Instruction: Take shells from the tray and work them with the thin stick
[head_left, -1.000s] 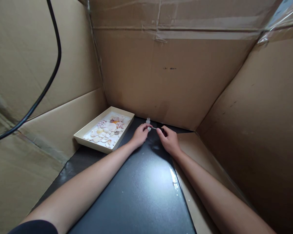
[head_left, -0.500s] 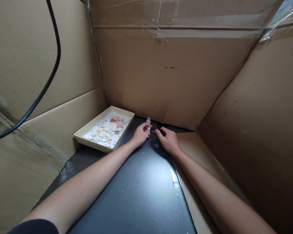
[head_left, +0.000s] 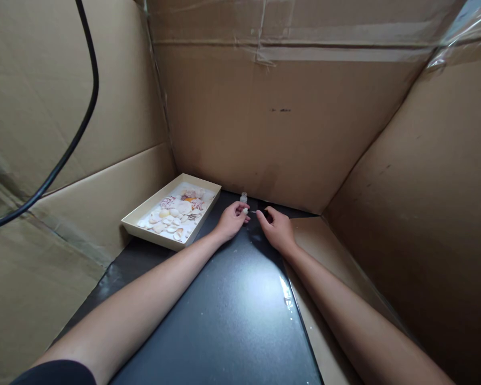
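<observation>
My left hand (head_left: pixel 232 220) is closed in a pinch on a small pale shell (head_left: pixel 245 212), much of it hidden by the fingers. Just to its right, my right hand (head_left: pixel 277 229) is closed on a thin stick-like tool (head_left: pixel 254 212), whose tip points left at the shell. The tool is too small to name more exactly. Behind my left fingers stands a small clear bottle (head_left: pixel 243 198), upright and open at the neck. Both hands are low over the far end of the black tabletop (head_left: pixel 224 315).
A cream tray (head_left: pixel 150 235) with several seashells (head_left: pixel 180 207) sits left of my hands. Cardboard walls (head_left: pixel 240 117) enclose the left, back and right. A cardboard sheet (head_left: pixel 316 235) lies along the table's right side. A black cable (head_left: pixel 88 112) hangs at the upper left.
The tip of the thin tool in my right hand has come up slightly nearer the shell. My left hand has hardly moved, and the tray and bottle stay put.
</observation>
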The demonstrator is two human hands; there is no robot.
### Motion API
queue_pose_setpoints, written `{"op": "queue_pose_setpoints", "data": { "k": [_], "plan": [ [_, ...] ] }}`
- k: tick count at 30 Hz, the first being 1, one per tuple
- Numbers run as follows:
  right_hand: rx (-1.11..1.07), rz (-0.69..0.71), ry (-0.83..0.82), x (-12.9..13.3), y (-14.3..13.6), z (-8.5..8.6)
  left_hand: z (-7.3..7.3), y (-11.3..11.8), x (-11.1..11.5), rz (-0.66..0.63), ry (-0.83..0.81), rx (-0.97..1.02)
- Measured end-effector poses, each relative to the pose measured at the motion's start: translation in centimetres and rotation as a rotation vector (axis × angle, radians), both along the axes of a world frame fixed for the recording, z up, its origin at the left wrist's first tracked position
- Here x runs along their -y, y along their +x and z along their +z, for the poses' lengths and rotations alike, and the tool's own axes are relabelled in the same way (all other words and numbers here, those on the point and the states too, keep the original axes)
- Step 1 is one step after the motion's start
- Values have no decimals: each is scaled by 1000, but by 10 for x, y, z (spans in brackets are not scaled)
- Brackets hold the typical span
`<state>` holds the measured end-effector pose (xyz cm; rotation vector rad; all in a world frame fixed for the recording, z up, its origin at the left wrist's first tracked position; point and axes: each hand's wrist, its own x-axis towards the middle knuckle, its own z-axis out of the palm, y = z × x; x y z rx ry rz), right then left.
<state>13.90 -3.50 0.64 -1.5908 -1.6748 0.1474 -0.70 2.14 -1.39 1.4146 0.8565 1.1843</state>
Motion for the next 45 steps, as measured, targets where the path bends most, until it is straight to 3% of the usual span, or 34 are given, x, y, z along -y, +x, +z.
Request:
{"op": "queue_pose_setpoints", "data": {
  "k": [6, 18, 22, 34, 38, 42, 45],
  "plan": [
    [-30, 55, 30, 0, 0, 0, 2, 0, 2, -11, -17, 18],
    [-30, -17, 12, 1, 1, 0, 6, 0, 6, -65, -79, 10],
    [-61, 26, 41, 1, 1, 1, 8, -1, 7, -88, -75, 4],
    [-84, -6, 78, -1, 2, -1, 7, 0, 8, -61, -46, 4],
    [-121, 82, 74, -1, 2, -1, 7, 0, 9, -65, -33, -11],
    [-121, 16, 43, -2, 3, -1, 7, 0, 9, -65, -26, -30],
    [-171, 75, 62, -1, 3, -1, 8, 0, 10, -64, -28, -54]
  ]
}}
